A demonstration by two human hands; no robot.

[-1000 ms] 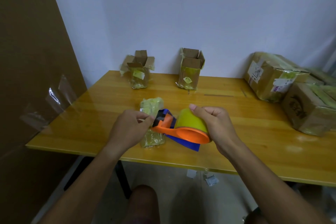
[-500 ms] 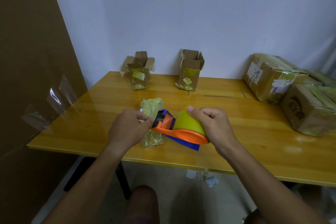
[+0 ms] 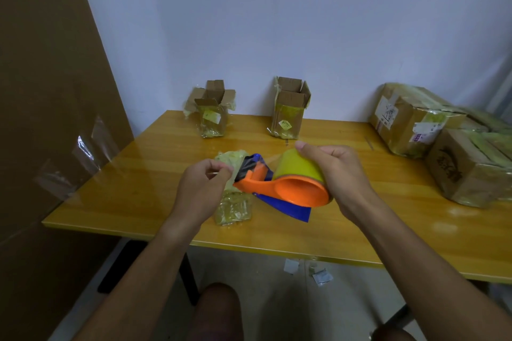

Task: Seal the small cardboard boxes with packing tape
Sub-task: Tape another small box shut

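Head view, over near edge of desk (image 3: 138, 196): glossy yellow wood top, pale blue-white wall behind, big brown cardboard sheet (image 3: 50, 91) leaning at left w/ clear tape strips stuck on it. Paper scraps on floor under near edge.

Along far edge by wall: two small open boxes, left one (image 3: 212, 112) & right one (image 3: 289, 108), flaps up, both upright. Right end of desk: stack of larger taped cartons (image 3: 410, 119).

Above near-centre of desk: tape dispenser (image 3: 279, 188), orange frame, blue handle, yellow-green roll. Long axis roughly left-right, cutter end pointing left & slightly up, roll end at right.

Right hand (image 3: 340, 174) wrapped round roll, gripping it. Left hand (image 3: 202, 188) w/ fingers curled at cutter end, pinching tape end there. Tape-wrapped small box (image 3: 234, 202) lying on desk just under left hand, partly hidden.
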